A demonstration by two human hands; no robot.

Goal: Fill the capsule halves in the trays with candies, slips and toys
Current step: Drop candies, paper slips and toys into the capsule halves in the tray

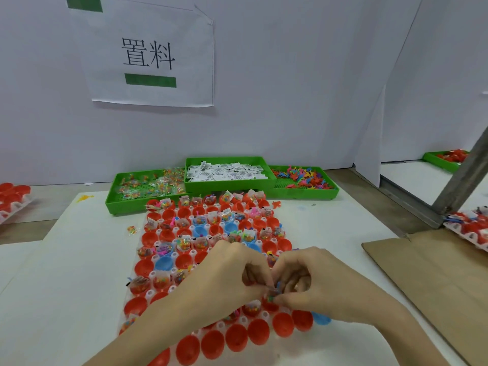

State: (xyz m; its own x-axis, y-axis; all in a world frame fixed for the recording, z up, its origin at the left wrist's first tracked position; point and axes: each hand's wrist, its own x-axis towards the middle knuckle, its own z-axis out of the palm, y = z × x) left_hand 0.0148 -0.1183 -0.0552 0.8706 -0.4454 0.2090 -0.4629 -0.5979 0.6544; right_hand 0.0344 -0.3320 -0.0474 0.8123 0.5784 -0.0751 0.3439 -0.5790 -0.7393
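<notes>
Both hands meet over the near-centre of the capsule tray (pixel 151 294). Left hand (pixel 232 270) and right hand (pixel 311 276) have fingers curled inward, tips converging on one small candy packet (pixel 273 291) pinched between them; packet sits right at the fingertips, just above a red capsule half (pixel 269 306). Which fingers actually touch it is blurred, cannot tell. Tray holds rows of red halves with a few blue ones (pixel 165 262); far and middle rows mostly carry candy packets, slips and toys, nearest rows (pixel 211 344) look unfilled. One blue half (pixel 320 318) lies at the tray's right edge just beside the right wrist. Behind the tray, three green bins: candies (pixel 148 186) on the left, slips (pixel 227 171) in the middle, toys (pixel 303 178) on the right. A loose candy packet (pixel 132 229) lies on the white table (pixel 66 273) left of the tray. Cardboard (pixel 435 273) to the right; sign (pixel 148 54) on the wall.
</notes>
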